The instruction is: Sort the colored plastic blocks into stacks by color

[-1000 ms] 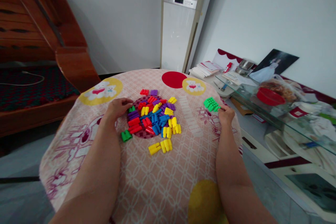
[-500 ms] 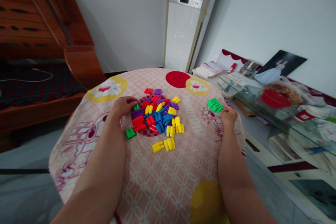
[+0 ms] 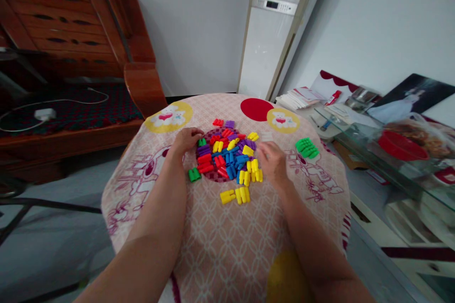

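Plastic building blocks in red, blue (image 3: 231, 158), yellow (image 3: 245, 194), purple (image 3: 250, 145) and green lie in a loose pile at the middle of the round table. My left hand (image 3: 186, 141) is at the pile's left edge, its fingers curled at a small green block (image 3: 202, 142). Another green block (image 3: 194, 174) lies nearer me. At the pile's right side, beside the yellow blocks, is my right hand (image 3: 273, 163); motion smears its fingers, and anything in them cannot be made out. A group of bright green blocks (image 3: 307, 148) sits apart on the right.
A pink patterned cloth (image 3: 213, 241) covers the table. On the right stands a glass-topped cabinet (image 3: 373, 151) with papers (image 3: 298, 98), a red bowl (image 3: 403, 145) and a bag. A wooden bench (image 3: 142, 85) is at the left, a tall white appliance (image 3: 265, 42) behind.
My right hand has left the green block group and moved left to the pile. The green group stays on the cloth. My left hand keeps its place; the view has turned slightly left.
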Available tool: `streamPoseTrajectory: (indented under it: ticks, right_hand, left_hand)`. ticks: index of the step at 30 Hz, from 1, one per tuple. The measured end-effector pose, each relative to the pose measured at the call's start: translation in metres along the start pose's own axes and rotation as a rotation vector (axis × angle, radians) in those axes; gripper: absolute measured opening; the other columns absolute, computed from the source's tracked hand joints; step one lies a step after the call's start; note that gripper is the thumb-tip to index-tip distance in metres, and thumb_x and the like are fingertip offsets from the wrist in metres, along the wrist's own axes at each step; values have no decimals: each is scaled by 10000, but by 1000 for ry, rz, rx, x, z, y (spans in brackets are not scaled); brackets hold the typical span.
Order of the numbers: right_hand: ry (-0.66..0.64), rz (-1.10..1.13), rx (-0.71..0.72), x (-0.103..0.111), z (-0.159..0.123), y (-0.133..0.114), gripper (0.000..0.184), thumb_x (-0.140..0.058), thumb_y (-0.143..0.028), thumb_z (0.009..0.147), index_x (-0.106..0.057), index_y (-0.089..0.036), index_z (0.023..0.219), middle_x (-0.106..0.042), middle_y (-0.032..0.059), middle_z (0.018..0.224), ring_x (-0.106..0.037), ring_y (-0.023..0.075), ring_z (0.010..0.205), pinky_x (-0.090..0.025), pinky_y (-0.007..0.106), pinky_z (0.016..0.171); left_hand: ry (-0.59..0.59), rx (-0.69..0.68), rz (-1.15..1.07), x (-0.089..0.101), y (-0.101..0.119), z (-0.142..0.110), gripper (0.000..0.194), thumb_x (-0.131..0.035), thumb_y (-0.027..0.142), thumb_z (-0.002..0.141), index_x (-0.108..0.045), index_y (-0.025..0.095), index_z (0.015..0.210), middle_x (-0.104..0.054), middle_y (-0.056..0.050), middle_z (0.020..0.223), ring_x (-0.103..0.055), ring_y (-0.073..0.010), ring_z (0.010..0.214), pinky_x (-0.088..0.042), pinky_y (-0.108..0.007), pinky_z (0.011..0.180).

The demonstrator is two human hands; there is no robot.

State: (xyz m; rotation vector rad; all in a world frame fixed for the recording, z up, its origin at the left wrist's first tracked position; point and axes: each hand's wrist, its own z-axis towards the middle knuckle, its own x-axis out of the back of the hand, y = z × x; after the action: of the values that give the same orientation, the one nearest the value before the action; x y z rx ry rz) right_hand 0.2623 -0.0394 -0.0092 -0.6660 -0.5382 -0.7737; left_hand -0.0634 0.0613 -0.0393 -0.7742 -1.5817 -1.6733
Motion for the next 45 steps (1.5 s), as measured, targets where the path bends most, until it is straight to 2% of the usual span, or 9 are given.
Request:
streamPoseTrajectory:
  ticks: [6,12,21,26,31,34,36,40,45]
  right_hand:
    - [-473,40,553,-50,-15,-112,305,-446,-155,986,-610,-127,1242,-609,158,1331,-593,225,1081,-503,378,972]
    - [-657,-144,533,-80,-13,-152,285,-389,-76,971,-624,-62,1131,-653,173,1084,-612,237,945,-543,352,793]
    - [-820,-1,414,-58,-15,-132,182,-498,-236,960,-658,-168,1017,-673,81,967,-631,192,832,-478,289,685]
    - [-871,67,323,-41,-22,-115,206,-709,-322,824,-666,-175,962,-676,60,954,-611,195,866,-400,269,653]
    - [-867,253,164,-21,-10,-103,33,-686,-151,798,-672,-175,816,-659,10,826,-577,139,764,-344,238,650]
    - [-890,329,101,-15,-7,-95,65,-692,-107,795,-680,-171,797,-656,-12,769,-577,119,734,-338,220,651]
    - [-914,292,120,-16,-10,-94,41,-723,-188,819,-694,-173,843,-677,-5,783,-594,131,748,-331,227,634]
    - [-894,76,202,-25,-21,-102,237,-675,-390,897,-697,-172,988,-723,58,915,-623,178,813,-326,261,619]
    - [-942,55,136,-25,-22,-105,227,-684,-419,882,-717,-203,946,-727,37,866,-633,179,798,-318,268,617]
  left_hand:
    - [12,13,6,3,4,-3,392,-512,238,826,-786,184,1102,-786,-69,1055,-693,-219,965,-502,-262,859]
    - [1,29,-30,2,4,-3,402,-525,252,815,-785,181,1114,-790,-68,1025,-698,-212,893,-510,-259,811]
    - [4,-4,-29,2,-1,1,367,-575,318,804,-791,199,1075,-791,-62,1022,-704,-225,932,-506,-259,813]
    - [-17,-7,23,3,-3,4,393,-578,361,805,-785,191,1093,-786,-80,1046,-702,-244,971,-502,-273,833]
    - [-28,-5,33,2,-5,5,425,-565,365,796,-773,186,1120,-784,-81,1055,-704,-241,929,-507,-281,828]
    - [-29,1,48,3,-3,5,425,-563,373,798,-772,196,1123,-785,-76,1055,-703,-244,930,-510,-288,833]
    - [-23,2,55,3,-3,5,413,-563,375,799,-776,208,1111,-785,-71,1056,-701,-250,950,-513,-293,839]
    - [-21,2,64,4,-3,6,400,-571,384,791,-785,218,1085,-789,-67,1027,-701,-260,952,-520,-301,831]
    - [-19,17,31,3,-3,3,410,-579,378,789,-778,207,1104,-788,-69,1034,-704,-239,922,-519,-283,821]
